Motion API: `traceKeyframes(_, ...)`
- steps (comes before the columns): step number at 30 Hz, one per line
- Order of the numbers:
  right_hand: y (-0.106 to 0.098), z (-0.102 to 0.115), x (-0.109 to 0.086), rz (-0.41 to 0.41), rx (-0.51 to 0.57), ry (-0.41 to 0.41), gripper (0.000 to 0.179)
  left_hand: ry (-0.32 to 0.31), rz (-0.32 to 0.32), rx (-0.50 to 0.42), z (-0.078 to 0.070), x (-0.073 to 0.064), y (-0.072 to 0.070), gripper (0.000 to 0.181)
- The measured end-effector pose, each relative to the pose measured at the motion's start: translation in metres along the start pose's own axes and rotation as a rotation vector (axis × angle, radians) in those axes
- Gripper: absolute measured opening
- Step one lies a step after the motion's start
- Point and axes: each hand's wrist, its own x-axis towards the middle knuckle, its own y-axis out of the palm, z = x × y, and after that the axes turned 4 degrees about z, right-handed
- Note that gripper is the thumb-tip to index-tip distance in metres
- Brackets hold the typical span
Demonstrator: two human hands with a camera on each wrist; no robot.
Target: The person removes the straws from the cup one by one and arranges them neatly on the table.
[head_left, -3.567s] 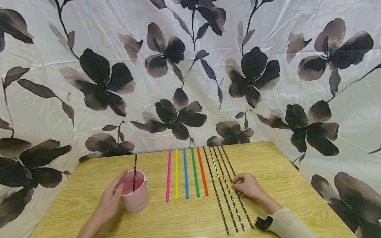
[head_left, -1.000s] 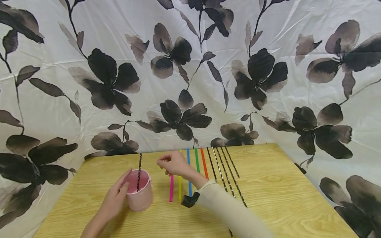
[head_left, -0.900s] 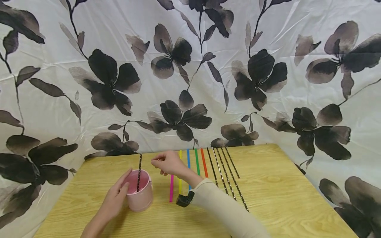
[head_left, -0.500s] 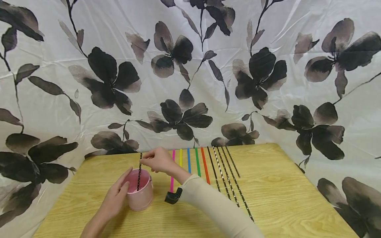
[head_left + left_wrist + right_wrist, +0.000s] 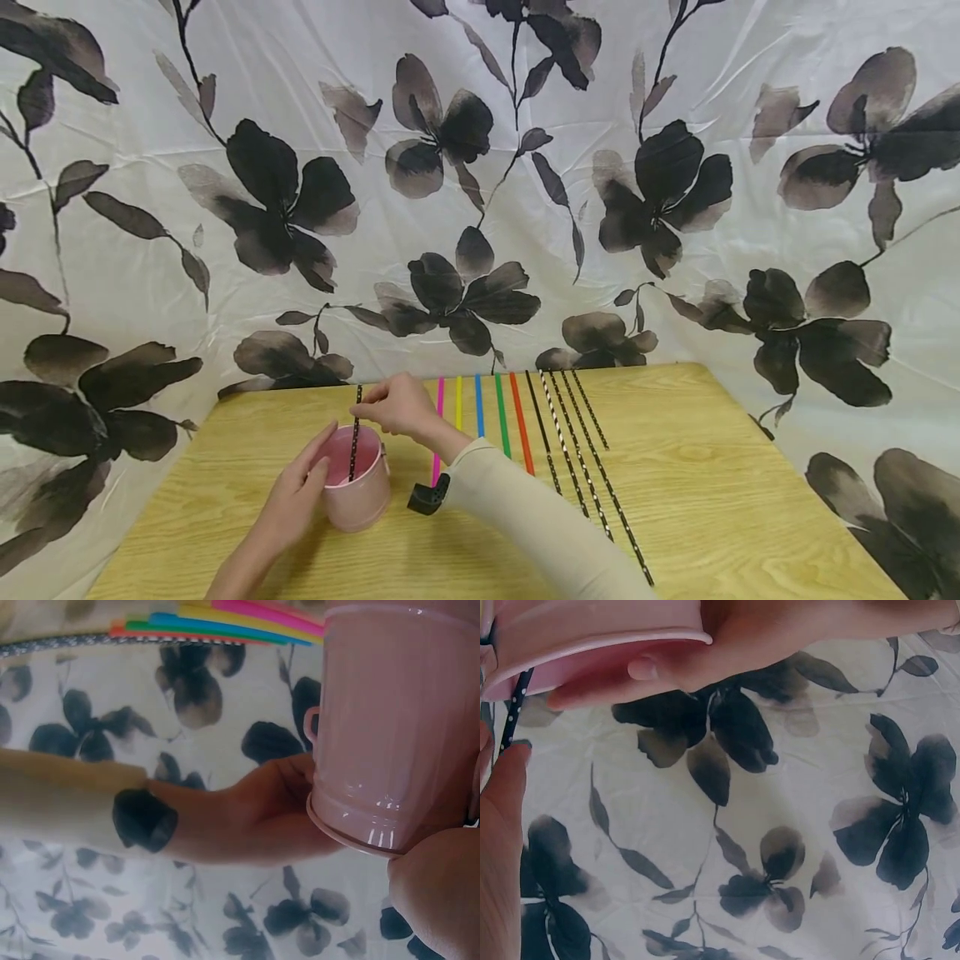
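Note:
A pink bucket with a small loop on its side stands on the table's left part. My left hand holds it by its left side, thumb in front and fingers behind near the rim. One black straw with white dots leans upright inside the bucket, its top sticking out. Above the rim, my right hand pinches this straw near its upper end. In the right wrist view, thumb and fingertips lie on the dotted straw. The left wrist view shows the bucket wall, which hides the right fingertips.
Right of the bucket lie pink, yellow, blue, green and red straws in a row. Several black patterned straws lie farther right. A floral cloth hangs behind the table.
My right hand has moved left from the black straws, across the coloured ones, to the bucket, and now pinches the straw standing in it. My left hand stays on the bucket.

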Motion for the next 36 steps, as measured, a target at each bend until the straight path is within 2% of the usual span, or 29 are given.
traceKeyframes(5,0.003,0.000,0.001,-0.021,-0.016,0.026,0.014,-0.003,-0.008,-0.002,-0.002,0.000,0.002,0.042)
traceKeyframes(13,0.004,-0.003,0.003,-0.009,0.016,0.012,0.012,-0.004,-0.012,0.009,-0.003,-0.001,0.003,0.042)
traceKeyframes(16,0.002,-0.004,0.002,-0.001,0.050,-0.004,0.010,-0.008,-0.002,0.001,-0.003,-0.002,0.004,0.042)
traceKeyframes(21,-0.006,-0.001,-0.002,0.020,0.119,-0.083,0.007,-0.013,-0.009,0.008,-0.002,-0.002,0.004,0.042)
traceKeyframes(28,-0.038,0.015,-0.018,0.038,0.236,-0.225,0.011,-0.012,-0.023,0.034,-0.002,-0.003,0.005,0.042)
traceKeyframes(36,-0.101,0.055,-0.060,-0.031,0.337,-0.409,0.017,-0.021,-0.038,0.039,0.000,-0.004,0.003,0.043)
